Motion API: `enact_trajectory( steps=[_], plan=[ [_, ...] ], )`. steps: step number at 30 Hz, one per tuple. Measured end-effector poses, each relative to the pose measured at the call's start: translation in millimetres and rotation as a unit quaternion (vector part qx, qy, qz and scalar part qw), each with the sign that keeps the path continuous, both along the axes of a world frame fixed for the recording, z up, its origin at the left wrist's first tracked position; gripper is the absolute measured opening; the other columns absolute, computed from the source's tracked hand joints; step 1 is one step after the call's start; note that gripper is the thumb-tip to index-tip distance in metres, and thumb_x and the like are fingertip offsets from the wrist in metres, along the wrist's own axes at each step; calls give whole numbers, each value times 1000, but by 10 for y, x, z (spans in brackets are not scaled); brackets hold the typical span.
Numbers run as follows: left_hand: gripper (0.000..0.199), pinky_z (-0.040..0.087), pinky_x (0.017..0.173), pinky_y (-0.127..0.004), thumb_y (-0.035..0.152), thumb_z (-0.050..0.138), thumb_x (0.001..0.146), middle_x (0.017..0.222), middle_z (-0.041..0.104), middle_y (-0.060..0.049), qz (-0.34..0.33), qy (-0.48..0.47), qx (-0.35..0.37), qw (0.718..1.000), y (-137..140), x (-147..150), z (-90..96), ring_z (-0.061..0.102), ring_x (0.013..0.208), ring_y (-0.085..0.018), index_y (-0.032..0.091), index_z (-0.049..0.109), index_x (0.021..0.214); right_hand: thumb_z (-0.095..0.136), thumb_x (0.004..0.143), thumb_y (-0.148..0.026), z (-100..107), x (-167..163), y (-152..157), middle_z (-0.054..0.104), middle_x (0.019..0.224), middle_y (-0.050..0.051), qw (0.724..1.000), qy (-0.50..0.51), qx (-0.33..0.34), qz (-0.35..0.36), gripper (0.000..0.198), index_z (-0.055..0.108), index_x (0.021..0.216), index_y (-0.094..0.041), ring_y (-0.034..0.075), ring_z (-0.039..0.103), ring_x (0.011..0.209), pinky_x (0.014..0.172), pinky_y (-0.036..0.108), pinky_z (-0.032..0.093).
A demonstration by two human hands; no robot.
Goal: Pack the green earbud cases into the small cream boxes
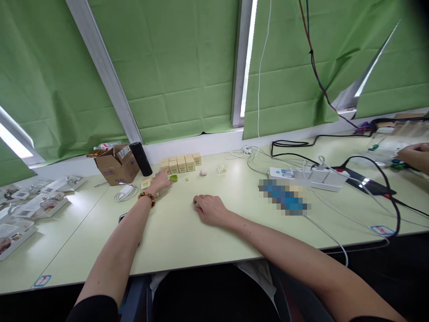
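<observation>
My left hand [161, 180], a beaded bracelet at its wrist, reaches to the far part of the table with fingers stretched and apart. Just right of its fingertips lies a small green dish-like piece [173, 178]. Several small cream-coloured boxes [182, 166] with green-framed fronts stand in a group behind it, and another small box [145, 183] is partly covered by the hand. My right hand [211, 209] rests on the table with curled fingers; nothing shows in them. Beyond it are a tiny yellowish piece [187, 179], a small pinkish block [203, 172] and a clear small container [221, 169].
A cardboard box [117, 167] and a black cylinder [140, 158] stand at the back left, near a white charger [126, 191]. White trays [50, 210] fill the left. Right are a power strip [301, 176], cables and another person's hand [415, 156].
</observation>
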State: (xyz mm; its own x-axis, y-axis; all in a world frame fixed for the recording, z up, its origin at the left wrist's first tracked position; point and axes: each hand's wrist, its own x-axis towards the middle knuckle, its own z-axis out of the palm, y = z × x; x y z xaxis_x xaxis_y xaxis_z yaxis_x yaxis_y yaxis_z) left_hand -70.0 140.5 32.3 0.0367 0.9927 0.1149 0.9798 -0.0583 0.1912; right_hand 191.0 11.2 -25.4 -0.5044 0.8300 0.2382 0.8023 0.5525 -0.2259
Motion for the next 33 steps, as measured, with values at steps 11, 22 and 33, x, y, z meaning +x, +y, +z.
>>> enact_trajectory(
  steps=[11, 22, 33],
  plan=[
    [40, 47, 104, -38, 15, 61, 84, 131, 67, -13, -103, -61, 68, 990, -352, 316, -50, 62, 122, -27, 18, 59, 124, 55, 97, -26, -12, 46, 29, 74, 114, 7, 997, 70, -12, -16, 28, 59, 126, -24, 22, 70, 89, 68, 30, 37],
    [44, 53, 88, -38, 17, 72, 84, 114, 70, -7, -252, -290, 233, 893, -1443, 632, -10, 63, 95, -21, 25, 62, 126, 53, 97, -25, -46, 109, 54, 73, 96, 2, 976, 212, 44, -6, 19, 55, 115, -24, 17, 64, 70, 66, 29, 40],
    [39, 52, 104, -45, 24, 80, 81, 118, 70, -11, -271, -489, 101, 823, -1413, 687, -303, 66, 112, -25, 20, 61, 115, 48, 102, -36, -48, 206, 0, 73, 107, 9, 962, 236, 102, 92, 24, 64, 117, -26, 21, 68, 84, 74, 34, 51]
  ],
)
